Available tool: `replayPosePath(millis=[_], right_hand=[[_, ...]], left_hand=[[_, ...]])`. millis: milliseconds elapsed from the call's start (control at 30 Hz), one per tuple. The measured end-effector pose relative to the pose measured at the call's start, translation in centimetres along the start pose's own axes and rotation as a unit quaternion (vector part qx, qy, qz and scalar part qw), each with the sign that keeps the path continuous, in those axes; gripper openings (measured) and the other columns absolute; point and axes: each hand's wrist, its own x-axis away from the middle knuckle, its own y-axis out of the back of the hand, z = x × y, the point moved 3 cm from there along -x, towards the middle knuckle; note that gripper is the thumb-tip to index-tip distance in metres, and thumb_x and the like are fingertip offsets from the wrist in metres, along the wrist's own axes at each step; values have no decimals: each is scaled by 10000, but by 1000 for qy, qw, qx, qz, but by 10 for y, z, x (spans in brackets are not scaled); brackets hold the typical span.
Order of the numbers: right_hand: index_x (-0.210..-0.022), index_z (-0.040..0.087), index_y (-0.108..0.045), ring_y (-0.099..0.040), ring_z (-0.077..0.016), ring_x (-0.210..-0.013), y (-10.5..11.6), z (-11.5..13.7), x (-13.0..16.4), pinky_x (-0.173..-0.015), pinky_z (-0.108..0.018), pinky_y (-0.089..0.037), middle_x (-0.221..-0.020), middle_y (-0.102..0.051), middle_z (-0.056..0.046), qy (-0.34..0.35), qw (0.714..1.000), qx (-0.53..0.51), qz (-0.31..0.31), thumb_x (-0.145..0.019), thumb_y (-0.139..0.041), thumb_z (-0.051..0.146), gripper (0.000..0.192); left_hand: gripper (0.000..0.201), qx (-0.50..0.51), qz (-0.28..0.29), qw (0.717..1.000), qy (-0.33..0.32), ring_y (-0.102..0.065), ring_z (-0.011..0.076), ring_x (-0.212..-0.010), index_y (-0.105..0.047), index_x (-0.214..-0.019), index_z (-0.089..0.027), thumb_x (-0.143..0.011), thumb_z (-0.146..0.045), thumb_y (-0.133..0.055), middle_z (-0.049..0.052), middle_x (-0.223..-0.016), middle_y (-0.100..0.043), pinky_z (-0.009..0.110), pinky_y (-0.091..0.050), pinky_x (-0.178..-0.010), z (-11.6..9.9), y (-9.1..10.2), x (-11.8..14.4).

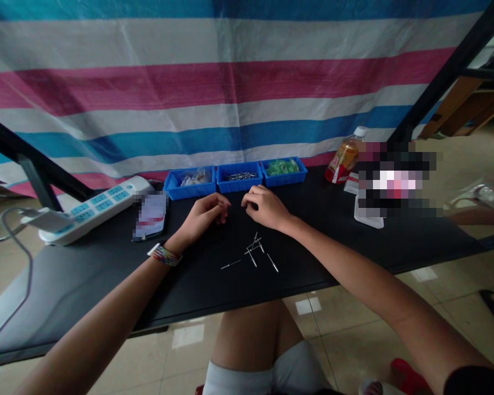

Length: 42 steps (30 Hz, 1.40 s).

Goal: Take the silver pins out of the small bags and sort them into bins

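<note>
My left hand (207, 215), with a woven bracelet at the wrist, is held over the black table in front of the blue bins. Its fingers are curled in, the thumb against them, and anything inside is hidden. Facing it, a small gap away, my right hand (267, 207) has its fingers bent down to the thumb. What it pinches, if anything, does not show. Nearer to me lie several thin metal pins that look like blind rivets (253, 252), some crossing each other. The middle blue bin (239, 185) holds more shiny metal pieces of this sort.
The left bin (189, 191) holds clear plastic bags, the right bin (285, 178) green packets. A white power strip (99, 211) with cables and a phone (150, 216) lie left. A drink bottle (344, 156) stands right, near a blurred patch. A striped sheet (230, 82) hangs behind.
</note>
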Motion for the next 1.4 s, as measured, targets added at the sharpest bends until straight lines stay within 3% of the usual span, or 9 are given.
replayPosePath(millis=[100, 200, 300, 533, 767, 867, 967, 1200, 1400], right_hand=[[-895, 190, -738, -668, -186, -865, 0, 2, -3, -823, -321, -510, -904, -728, -36, -35, 990, -131, -33, -901, -663, 80, 134], [-907, 198, -751, -727, -193, -851, -4, 3, -4, -803, -325, -552, -908, -778, -35, -88, 959, -264, -47, -911, -732, 214, 25], [-896, 200, -758, -753, -205, -860, -9, 3, -3, -834, -350, -588, -898, -791, -41, -130, 931, -337, -55, -886, -771, 293, 94], [-878, 198, -761, -762, -192, -832, -13, -2, -4, -844, -359, -625, -881, -789, -43, -164, 891, -415, -87, -832, -823, 356, 176], [-885, 191, -711, -701, -139, -631, -19, -6, -2, -594, -264, -590, -764, -720, 4, -211, 861, -460, -56, -795, -855, 439, 301], [-875, 192, -682, -697, -131, -608, -20, -7, -1, -590, -263, -604, -754, -712, 15, -232, 842, -485, -45, -786, -843, 416, 289], [-864, 194, -668, -707, -133, -622, -20, -6, -2, -610, -270, -615, -750, -708, 20, -228, 840, -490, -48, -771, -831, 364, 254], [-856, 206, -648, -697, -135, -646, -17, -2, -1, -634, -276, -590, -738, -678, 30, -176, 871, -454, -66, -802, -771, 295, 161], [-877, 209, -653, -707, -144, -702, -14, 1, 0, -674, -285, -578, -787, -688, 17, -148, 886, -432, -81, -833, -739, 258, 108]], left_hand=[[275, -6, 5, 1000, -3, -663, 166, -636, -689, -1018, -169, -914, -422, -678, 14, -767, -676, 260, -490, -577, -1, 0, 0], [328, -11, 10, 1000, -3, -677, 173, -661, -691, -1004, -174, -932, -493, -666, 31, -807, -703, 263, -501, -591, -3, -1, 0], [357, -19, 12, 1000, 2, -672, 176, -644, -688, -958, -182, -929, -536, -661, 28, -784, -699, 267, -502, -584, -3, -2, -1], [374, -46, 10, 999, 6, -568, 142, -565, -708, -855, -177, -932, -542, -678, -5, -644, -610, 247, -426, -553, 1, -1, -2], [354, 9, -5, 1000, -8, -583, 134, -592, -680, -899, -176, -870, -507, -802, -6, -692, -632, 245, -466, -576, -3, -2, -1], [343, 12, -16, 1000, -16, -586, 131, -593, -683, -895, -176, -850, -483, -830, -6, -706, -630, 243, -468, -569, -6, -2, -1], [336, 16, -16, 1000, -13, -592, 134, -592, -676, -894, -181, -840, -468, -842, -9, -701, -630, 245, -475, -571, -7, -2, -1], [336, 24, -7, 1000, 18, -620, 154, -613, -687, -873, -184, -919, -514, -730, 10, -707, -656, 257, -494, -579, -1, -2, 0], [349, 13, 5, 1000, 20, -624, 149, -618, -695, -862, -179, -897, -522, -750, 10, -708, -661, 250, -492, -585, 1, -1, -1]])
